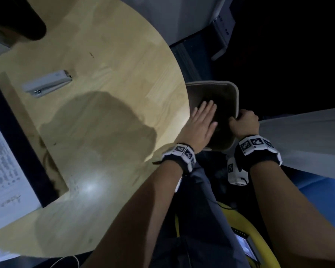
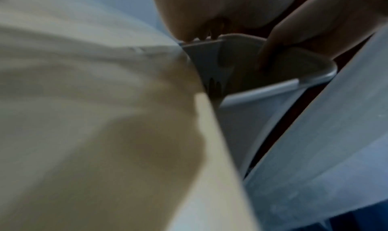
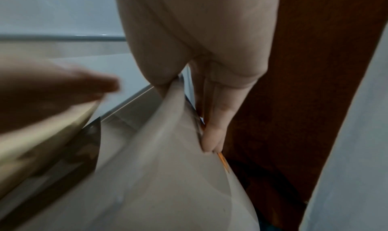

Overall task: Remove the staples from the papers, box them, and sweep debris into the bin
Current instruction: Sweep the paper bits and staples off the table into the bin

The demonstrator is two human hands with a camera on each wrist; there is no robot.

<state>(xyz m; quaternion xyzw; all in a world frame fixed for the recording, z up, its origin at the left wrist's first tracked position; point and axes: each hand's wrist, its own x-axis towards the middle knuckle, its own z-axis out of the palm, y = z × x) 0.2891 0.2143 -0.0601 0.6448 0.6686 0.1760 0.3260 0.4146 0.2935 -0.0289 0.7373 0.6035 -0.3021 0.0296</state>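
A grey bin (image 1: pixel 234 93) hangs just below the right edge of the round wooden table (image 1: pixel 114 70). My right hand (image 1: pixel 243 121) grips its near rim, thumb inside and fingers curled outside; the right wrist view shows that hand (image 3: pixel 212 111) pinching the bin wall (image 3: pixel 168 168). My left hand (image 1: pixel 204 116) lies flat with straight fingers, reaching past the table edge over the bin's mouth. In the left wrist view the bin rim (image 2: pixel 273 88) sits against the table edge (image 2: pixel 208 118). No debris or staples are visible. The bin's inside is dark.
A grey stapler (image 1: pixel 46 84) lies on the table's left part. Printed papers (image 1: pixel 2 161) sit at the far left beside a long black box edge (image 1: pixel 17 136). A dark object (image 1: pixel 23 22) stands at the table's back left. A pale surface (image 1: pixel 307 136) runs right of the bin.
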